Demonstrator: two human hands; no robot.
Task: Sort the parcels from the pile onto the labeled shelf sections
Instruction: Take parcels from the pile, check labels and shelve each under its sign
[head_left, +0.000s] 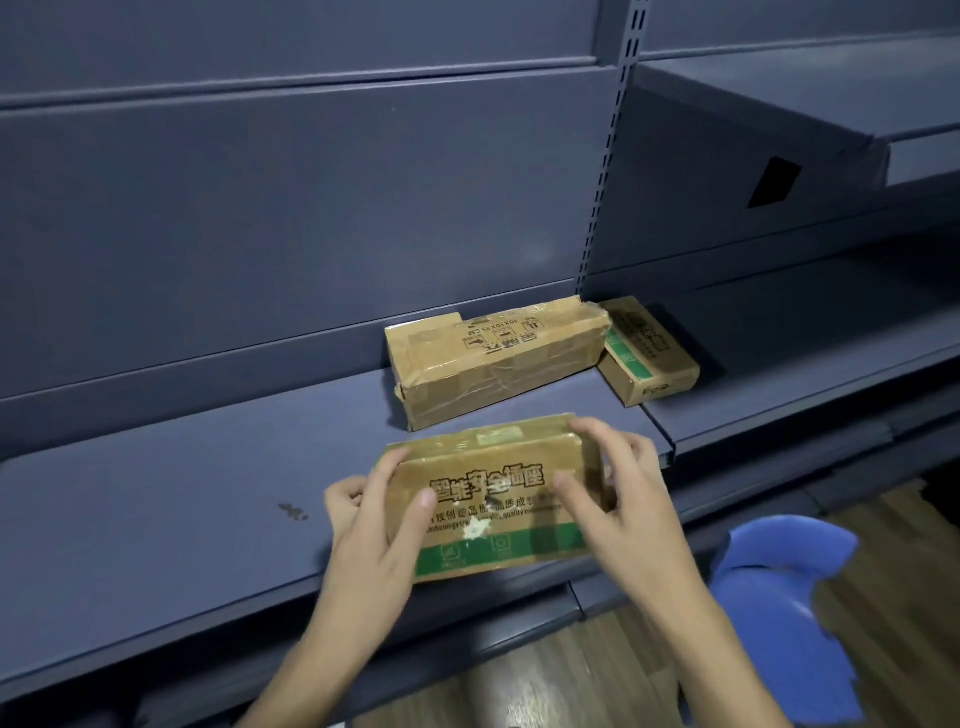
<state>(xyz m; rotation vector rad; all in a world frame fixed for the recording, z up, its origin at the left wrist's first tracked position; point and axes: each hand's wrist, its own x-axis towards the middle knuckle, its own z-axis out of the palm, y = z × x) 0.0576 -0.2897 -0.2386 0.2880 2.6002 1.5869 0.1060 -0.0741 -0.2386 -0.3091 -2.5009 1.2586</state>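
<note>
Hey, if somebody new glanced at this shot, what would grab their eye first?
Probably the green-striped box at centre, gripped by the left hand and right hand at the shelf's front edge. Behind it a long taped box lies against the back panel, a smaller green-striped carton beside its right end. A blue plastic object sits lower right.

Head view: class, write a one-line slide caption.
Both hands, left and right, hold a green-striped box over the shelf.

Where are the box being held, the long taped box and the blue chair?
held box (498, 499): head view, printed front face.
long taped box (498, 358): head view, top face.
blue chair (779, 597): head view, seat.
</note>
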